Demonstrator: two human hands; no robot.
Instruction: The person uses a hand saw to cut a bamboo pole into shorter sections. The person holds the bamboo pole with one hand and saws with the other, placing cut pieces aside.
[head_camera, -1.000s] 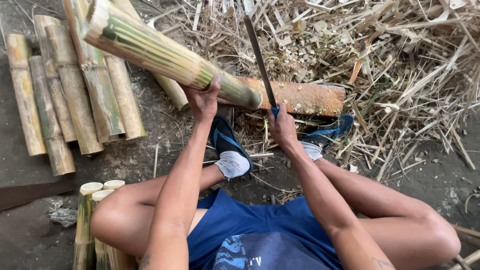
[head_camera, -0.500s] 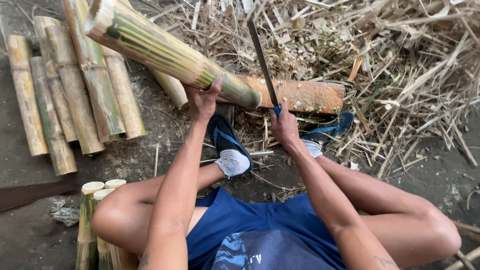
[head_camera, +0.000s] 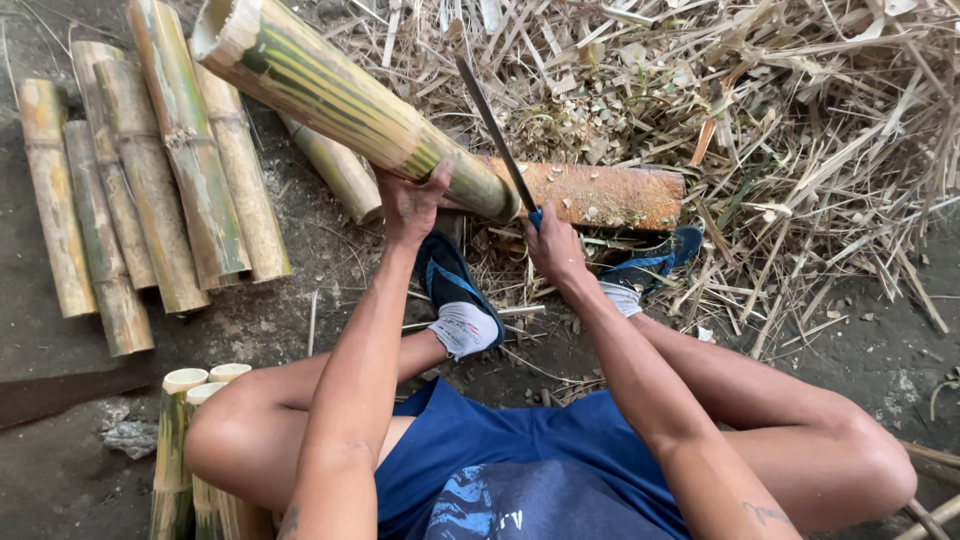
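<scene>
My left hand (head_camera: 408, 200) grips a thick green and yellow bamboo section (head_camera: 340, 100) from below and holds it tilted, its open end up at the top left. Its lower end rests on a reddish wooden block (head_camera: 600, 195). My right hand (head_camera: 553, 245) is shut on the blue handle of a long dark knife (head_camera: 492, 125), whose blade points up and away beside the bamboo's lower end. I sit on the ground with knees apart, feet in blue shoes (head_camera: 455, 295).
Several cut bamboo sections (head_camera: 150, 190) lie side by side on the dirt at the left. More bamboo pieces (head_camera: 190, 450) stand by my left knee. A heap of dry bamboo strips and shavings (head_camera: 780, 130) covers the ground at the right.
The knife blade has swung a little, its tip now lower and nearer the bamboo. Both hands keep their grips in nearly the same place.
</scene>
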